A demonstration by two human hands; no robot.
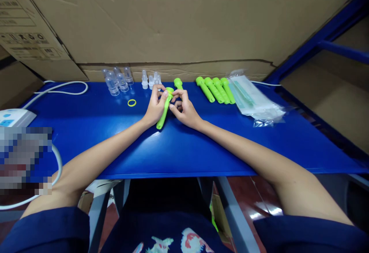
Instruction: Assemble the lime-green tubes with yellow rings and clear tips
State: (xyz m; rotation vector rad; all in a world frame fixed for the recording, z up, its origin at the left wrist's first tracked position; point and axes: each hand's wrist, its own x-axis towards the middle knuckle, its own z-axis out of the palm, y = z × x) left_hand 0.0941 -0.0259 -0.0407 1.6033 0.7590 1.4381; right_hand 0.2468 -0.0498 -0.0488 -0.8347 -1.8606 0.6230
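Observation:
Between my two hands is a lime-green plastic handle (163, 116) with a round head, tilted with its head away from me. My left hand (156, 107) is closed around it just below the head. The fingertips of my right hand (185, 109) pinch at the head's rim, where a yellowish band shows; I cannot tell if that is a separate ring. Just beyond lies another green handle (178, 83), partly hidden by my hands. A loose yellow ring (132, 103) rests flat on the table to the left of my left hand.
Several clear plastic cups (117, 80) and small clear nozzle-like pieces (144, 79) stand along the back of the blue table (173, 157). More green handles (215, 90) lie in a row beside a plastic-wrapped packet (256, 95). A white device (17, 118) with cables sits left. Cardboard (173, 22) walls the back.

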